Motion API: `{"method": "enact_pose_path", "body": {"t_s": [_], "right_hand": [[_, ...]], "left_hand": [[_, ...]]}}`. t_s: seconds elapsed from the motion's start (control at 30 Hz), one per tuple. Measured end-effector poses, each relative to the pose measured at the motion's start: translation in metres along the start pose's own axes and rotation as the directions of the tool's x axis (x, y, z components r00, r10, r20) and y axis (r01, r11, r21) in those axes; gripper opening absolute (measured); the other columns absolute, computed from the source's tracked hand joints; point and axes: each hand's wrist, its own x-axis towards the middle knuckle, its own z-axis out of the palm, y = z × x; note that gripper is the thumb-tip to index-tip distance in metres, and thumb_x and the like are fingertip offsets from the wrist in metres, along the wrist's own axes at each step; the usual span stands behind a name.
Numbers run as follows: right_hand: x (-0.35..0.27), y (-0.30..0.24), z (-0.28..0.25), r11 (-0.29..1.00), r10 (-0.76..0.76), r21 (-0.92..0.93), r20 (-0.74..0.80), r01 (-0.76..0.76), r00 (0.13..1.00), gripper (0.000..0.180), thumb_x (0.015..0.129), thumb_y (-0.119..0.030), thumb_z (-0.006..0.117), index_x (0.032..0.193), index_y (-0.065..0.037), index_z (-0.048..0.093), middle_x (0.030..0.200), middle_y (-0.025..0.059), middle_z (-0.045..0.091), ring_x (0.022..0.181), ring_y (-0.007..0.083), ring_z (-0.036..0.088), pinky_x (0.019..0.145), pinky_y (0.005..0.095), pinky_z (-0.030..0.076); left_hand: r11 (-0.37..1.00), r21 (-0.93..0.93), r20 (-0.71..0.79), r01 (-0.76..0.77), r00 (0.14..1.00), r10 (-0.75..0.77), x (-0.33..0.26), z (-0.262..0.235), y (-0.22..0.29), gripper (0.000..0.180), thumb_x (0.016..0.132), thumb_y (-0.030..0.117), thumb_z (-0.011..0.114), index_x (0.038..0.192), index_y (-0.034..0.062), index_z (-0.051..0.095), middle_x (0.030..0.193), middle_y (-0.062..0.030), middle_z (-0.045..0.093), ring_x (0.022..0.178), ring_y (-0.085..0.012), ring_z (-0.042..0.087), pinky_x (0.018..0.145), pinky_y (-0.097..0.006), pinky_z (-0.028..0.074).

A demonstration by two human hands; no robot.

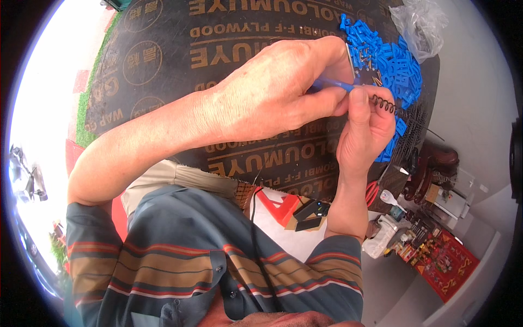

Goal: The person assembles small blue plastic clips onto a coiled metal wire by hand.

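Left hand (272, 87) pinches a blue clip (333, 84); right hand (366, 128) pinches a spring (384, 104), its axis running toward 4 o'clock.

A dark plywood surface (163, 60) with gold lettering filled the middle of the scene. At its far right edge lay a crumpled clear plastic bag (420, 24). Below the surface, near the right, a red patterned box (449, 267) sat on the pale floor beside a white tool (381, 234). A red triangular piece (279, 206) lay beside a small black device (311, 211).
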Motion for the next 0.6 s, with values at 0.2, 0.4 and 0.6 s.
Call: {"method": "enact_pose_path", "body": {"t_s": [0.2,0.4,0.6], "right_hand": [[-0.0007,-0.0004,0.0001,1.0,0.016,-0.002,-0.008,-0.016,1.0,0.014,0.103,-0.011,0.07,0.107,-0.001,0.06,0.082,0.0088,0.07,0.071,0.0127,0.066,0.069,0.0259,0.053],[0.0002,-0.0003,0.0,1.0,-0.009,-0.012,0.001,0.009,1.0,0.014,0.103,-0.01,0.069,0.107,-0.001,0.06,0.082,0.0089,0.07,0.072,0.0127,0.067,0.068,0.0258,0.053],[-0.0002,-0.0002,0.0004,1.0,-0.006,-0.012,-0.002,0.006,1.0,0.014,0.104,-0.011,0.069,0.106,-0.001,0.06,0.083,0.0088,0.07,0.072,0.0123,0.066,0.069,0.0256,0.054]], "left_hand": [[1.0,-0.004,0.001,0.005,1.0,-0.005,0.0004,-0.0004,0.0008,0.018,0.098,0.013,0.068,0.108,-0.0001,0.062,0.097,-0.0117,0.07,0.09,-0.0223,0.071,0.08,-0.036,0.056],[1.0,-0.006,0.003,-0.014,1.0,0.014,0.0005,-0.0004,0.0001,0.017,0.098,0.012,0.067,0.108,-0.0003,0.062,0.096,-0.0116,0.07,0.088,-0.0224,0.071,0.078,-0.036,0.056],[1.0,-0.016,0.013,0.005,1.0,-0.005,0.0007,-0.0013,0.0004,0.017,0.099,0.014,0.066,0.108,-0.0005,0.062,0.095,-0.0115,0.07,0.087,-0.0226,0.071,0.077,-0.036,0.056]]}}
